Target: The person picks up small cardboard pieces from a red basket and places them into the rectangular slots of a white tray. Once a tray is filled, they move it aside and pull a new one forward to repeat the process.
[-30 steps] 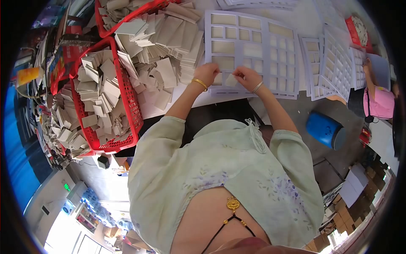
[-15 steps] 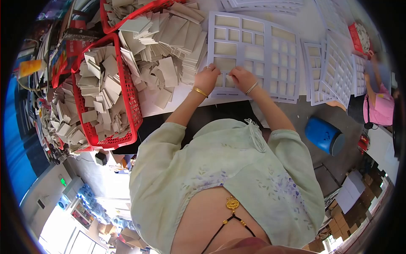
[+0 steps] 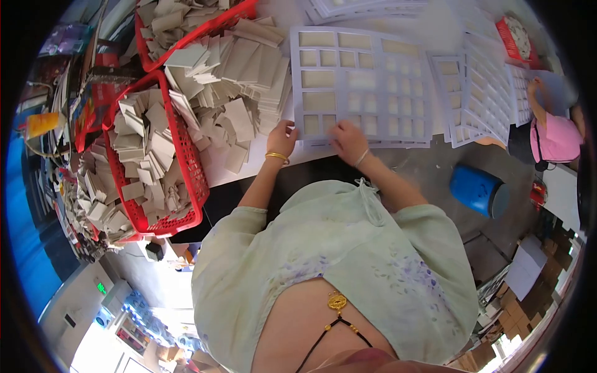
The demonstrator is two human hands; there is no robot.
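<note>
A white panel with rectangular openings point(image 3: 339, 81) lies flat on the table, and beige-grey pieces show in its openings. My left hand point(image 3: 283, 138), with a gold bangle at the wrist, is beside the panel's front left corner. Its fingers are loosely curled with a gap between thumb and forefinger, and no piece shows in them. Over the panel's front edge is my right hand point(image 3: 349, 142), fingers bent and slightly blurred; whether it holds anything is hidden. Nearest to my left hand lies a heap of beige card pieces point(image 3: 239, 118).
Red baskets full of card pieces, one on the left point(image 3: 193, 168) and one behind it point(image 3: 199, 34), flank the heap. More slotted panels point(image 3: 485, 87) lie to the right. A blue barrel point(image 3: 476, 189) lies on the floor. A person in pink point(image 3: 556, 140) is at the far right.
My left hand has moved off the panel to its left edge, and its fingers have loosened. My right hand has drawn back toward the front edge. The whole view has shifted slightly.
</note>
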